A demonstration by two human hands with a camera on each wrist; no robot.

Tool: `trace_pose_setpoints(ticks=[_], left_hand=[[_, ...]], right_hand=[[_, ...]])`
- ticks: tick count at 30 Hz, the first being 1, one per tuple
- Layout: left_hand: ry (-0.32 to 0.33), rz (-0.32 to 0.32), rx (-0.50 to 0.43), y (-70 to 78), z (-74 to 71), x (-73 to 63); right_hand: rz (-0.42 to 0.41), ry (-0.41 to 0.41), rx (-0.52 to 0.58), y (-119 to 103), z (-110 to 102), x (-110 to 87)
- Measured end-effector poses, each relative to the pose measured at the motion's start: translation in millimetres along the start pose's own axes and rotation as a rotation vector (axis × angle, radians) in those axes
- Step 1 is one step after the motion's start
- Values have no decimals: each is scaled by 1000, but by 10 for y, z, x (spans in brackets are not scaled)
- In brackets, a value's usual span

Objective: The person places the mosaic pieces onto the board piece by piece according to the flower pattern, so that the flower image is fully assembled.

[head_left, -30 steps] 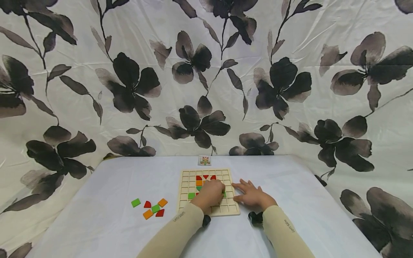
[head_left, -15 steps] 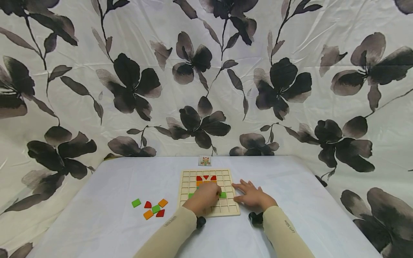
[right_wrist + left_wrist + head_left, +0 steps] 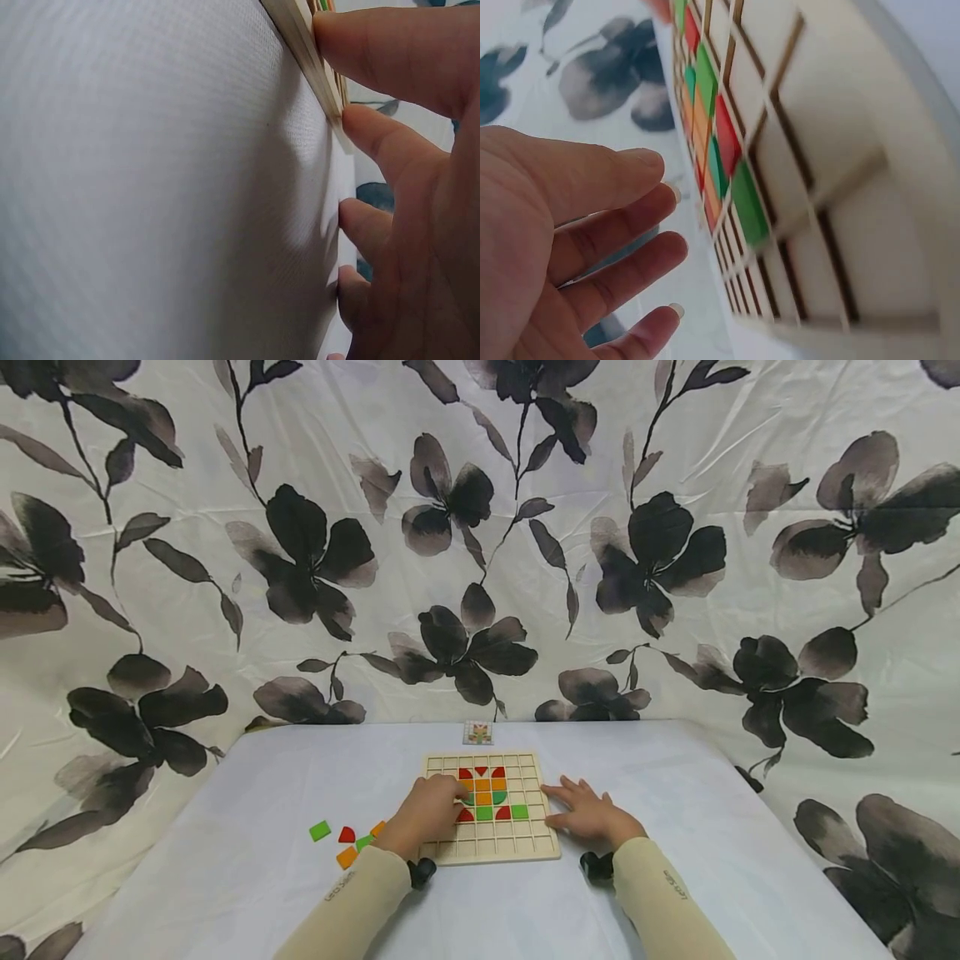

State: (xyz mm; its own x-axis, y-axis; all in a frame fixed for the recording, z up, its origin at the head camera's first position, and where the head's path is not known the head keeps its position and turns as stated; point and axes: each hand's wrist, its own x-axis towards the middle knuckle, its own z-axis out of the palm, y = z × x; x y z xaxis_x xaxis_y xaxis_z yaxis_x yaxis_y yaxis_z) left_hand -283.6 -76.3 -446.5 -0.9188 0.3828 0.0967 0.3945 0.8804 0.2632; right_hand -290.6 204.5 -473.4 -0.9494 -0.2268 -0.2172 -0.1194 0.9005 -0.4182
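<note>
A square wooden grid board (image 3: 528, 842) lies on the white table, with red, orange, green and teal pieces seated in its middle cells. My left hand (image 3: 423, 810) is over the board's left side, hiding some cells and pieces there. In the left wrist view its thumb (image 3: 611, 176) and fingers are relaxed with nothing between them, beside the board. Spread out at the board's right edge is my right hand (image 3: 588, 816). In the right wrist view, its thumb (image 3: 397, 56) and index finger touch the board's rim while other fingers rest on the cloth.
Left of the board lie several loose pieces, among them a green square (image 3: 319, 831), a red quarter-round piece (image 3: 347, 835) and an orange square (image 3: 347, 857). My left forearm covers part of this group. A small pattern card (image 3: 478, 733) sits behind the board.
My left hand has moved left across the board from its middle, uncovering the central pieces and a green square on the right. My right hand has stayed at the edge.
</note>
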Motion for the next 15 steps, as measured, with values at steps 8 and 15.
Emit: trace_pose_setpoints(ticks=[8,15], left_hand=[[-15,-118,-25,-242,-151,-120],[3,-148,-15,-485,-258,-278]], right_hand=[[1,5,-2,-21,-19,-9],[10,0,-9,-1,11,20]])
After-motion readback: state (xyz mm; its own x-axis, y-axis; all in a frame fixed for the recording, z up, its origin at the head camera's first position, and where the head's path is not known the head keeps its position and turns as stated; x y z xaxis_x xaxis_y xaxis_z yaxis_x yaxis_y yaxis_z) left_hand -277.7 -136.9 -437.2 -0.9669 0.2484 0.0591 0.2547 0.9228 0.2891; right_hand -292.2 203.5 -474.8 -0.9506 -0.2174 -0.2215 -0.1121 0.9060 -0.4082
